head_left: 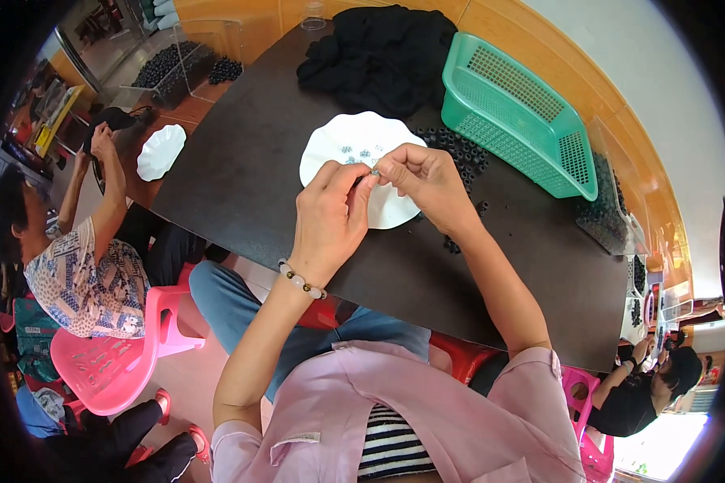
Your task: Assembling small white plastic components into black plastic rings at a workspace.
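Head view: just above frame centre, pinching small greenish piece point(374, 172) between fingertips of left hand point(330, 211) and right hand point(427, 181), over white scalloped plate point(318, 149). On dark worktop point(258, 153), right of plate: loose black beads point(469, 153). Toward upper right: green basket point(507, 121). At top centre: crumpled black cloth point(379, 60).
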Demonstrator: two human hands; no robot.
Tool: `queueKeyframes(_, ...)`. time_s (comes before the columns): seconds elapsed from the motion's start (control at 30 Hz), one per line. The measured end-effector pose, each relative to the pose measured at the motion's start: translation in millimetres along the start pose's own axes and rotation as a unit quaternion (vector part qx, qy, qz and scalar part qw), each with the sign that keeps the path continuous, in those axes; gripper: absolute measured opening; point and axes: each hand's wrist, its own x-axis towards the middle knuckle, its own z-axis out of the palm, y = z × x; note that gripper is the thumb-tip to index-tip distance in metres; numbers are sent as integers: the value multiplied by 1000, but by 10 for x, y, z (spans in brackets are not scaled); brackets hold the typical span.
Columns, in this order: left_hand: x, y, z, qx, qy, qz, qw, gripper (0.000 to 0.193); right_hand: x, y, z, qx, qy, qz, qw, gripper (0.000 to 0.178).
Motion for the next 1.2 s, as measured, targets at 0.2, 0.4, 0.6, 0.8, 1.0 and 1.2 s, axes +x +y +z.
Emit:
queueKeyframes(0.2,-16,-41,14,58,13,40,997,8,-10,1,58,-71,7,9,997,27)
queueKeyframes(0.4,-9,-42,31,46,-8,19,999,8,-10,86,74,-84,17,-36,996,19)
queueKeyframes(0.6,13,-200,81,-229,-82,-210,947,22,7,112,62,-43,19,-57,997,9)
queueKeyframes(0.8,69,-241,83,-388,-108,-303,863,28,76,199,-33,-114,44,-74,990,10)
queueKeyframes(1.0,159,-156,175,-40,-63,-74,994,17,127,180,-186,-137,30,-12,990,11)
queueKeyframes(1.2,225,-160,251,2,-61,-36,997,11,164,144,-237,4,-6,62,998,19)
